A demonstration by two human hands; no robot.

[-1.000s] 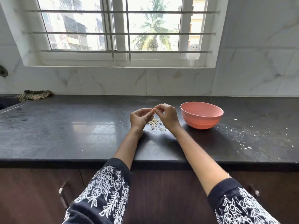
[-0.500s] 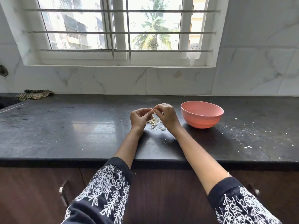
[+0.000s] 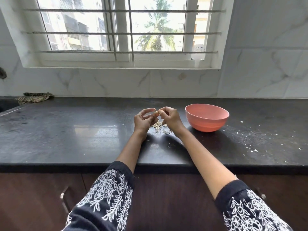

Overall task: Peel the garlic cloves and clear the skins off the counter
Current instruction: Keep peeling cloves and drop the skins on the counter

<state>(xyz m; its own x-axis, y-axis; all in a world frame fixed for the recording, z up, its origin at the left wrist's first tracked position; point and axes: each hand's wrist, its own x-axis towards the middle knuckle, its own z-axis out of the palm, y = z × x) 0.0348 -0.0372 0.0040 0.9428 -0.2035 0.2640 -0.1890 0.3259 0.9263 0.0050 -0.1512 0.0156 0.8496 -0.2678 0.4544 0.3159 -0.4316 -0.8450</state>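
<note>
Seen from the head camera, both hands are raised just above the dark surface (image 3: pixel 70 130), fingertips meeting over a small heap of skins (image 3: pixel 159 126). The left hand (image 3: pixel 143 120) has its fingers curled, and its grip pinches a small pale garlic clove (image 3: pixel 156 113) between thumb and fingertips. The right hand (image 3: pixel 170 118) is curled too, its grip pinching at the same clove from the other side, so the two hands touch at that point. The skins lie on the surface directly beneath and between the two grips, a few loose flakes spreading toward the wrists. Just to the right of the right grip, near but not touching it, stands a pink bowl (image 3: pixel 207 125), upright; the part of its inside that shows is bare, the bottom is hidden by the near wall. Further right of the bowl, white specks (image 3: pixel 255 150) are scattered over the surface. Far left of the left grip, against the wall, lies a crumpled cloth (image 3: pixel 34 97).
</note>
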